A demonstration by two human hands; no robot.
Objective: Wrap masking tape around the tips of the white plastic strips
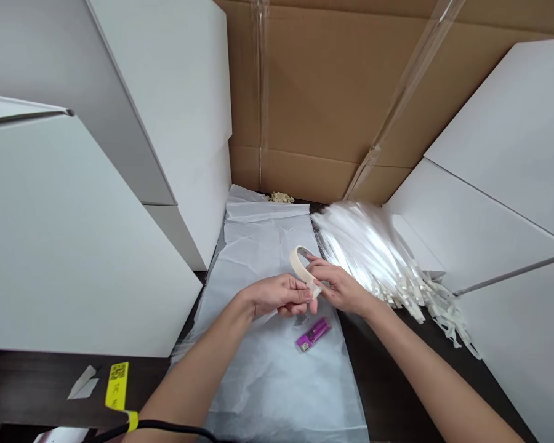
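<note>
Between my hands is a roll of cream masking tape (299, 266), tilted above a white translucent sheet (277, 381). My right hand (335, 284) grips the roll from its right side, fingers reaching to its inner ring. My left hand (284, 295) is closed, thumb and forefinger pinching the tape's free end at the lower side of the roll. Just below the hands, a purple lighter (314, 334) lies on the sheet.
Several white boxes (74, 246) stand on the left, and more white boxes (503, 184) on the right. A brown cardboard wall (318, 86) closes the back. Clear plastic strips (364, 246) lie piled at right. A black cable (166, 424) with a yellow tag (117, 386) crosses the lower left.
</note>
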